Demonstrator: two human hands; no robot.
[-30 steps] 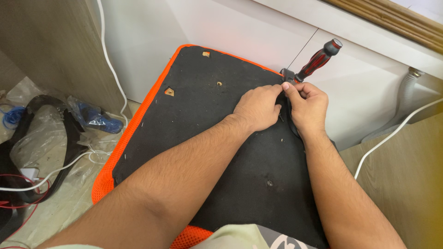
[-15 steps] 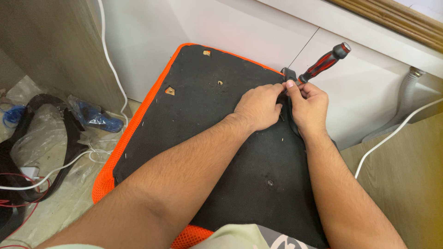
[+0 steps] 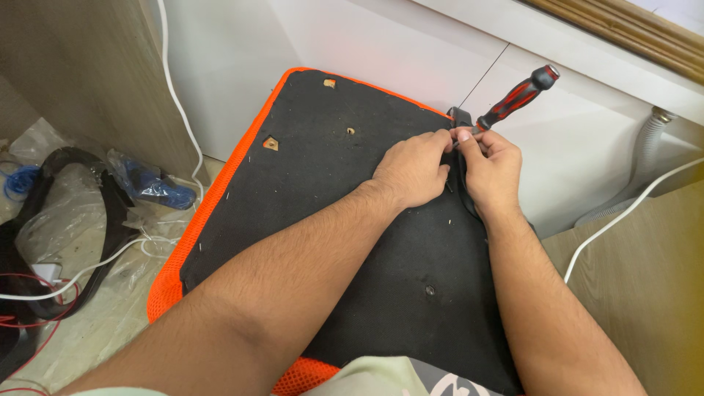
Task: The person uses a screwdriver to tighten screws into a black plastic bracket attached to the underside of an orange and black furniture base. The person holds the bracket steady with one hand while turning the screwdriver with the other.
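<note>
An upturned seat pad (image 3: 330, 191) lies before me, its black fabric underside edged with orange mesh. My right hand (image 3: 493, 169) grips a red and black handled screwdriver (image 3: 518, 97) by its shaft, the handle sticking up and to the right. The tip sits at a small black bracket (image 3: 460, 116) on the pad's far right edge. My left hand (image 3: 411, 170) rests on the black fabric beside it, with fingertips pinched at the screwdriver's tip. What the fingers pinch is hidden.
White panels (image 3: 367, 51) stand behind the pad. A white cable (image 3: 176, 95) hangs at the left, another white cable (image 3: 623, 220) runs at the right near a grey hose (image 3: 638, 169). Plastic bags, a black strap (image 3: 110, 213) and red wires (image 3: 37, 323) lie on the floor at left.
The screwdriver handle has tilted further up and to the right. Both hands stay at the same spot on the pad's edge.
</note>
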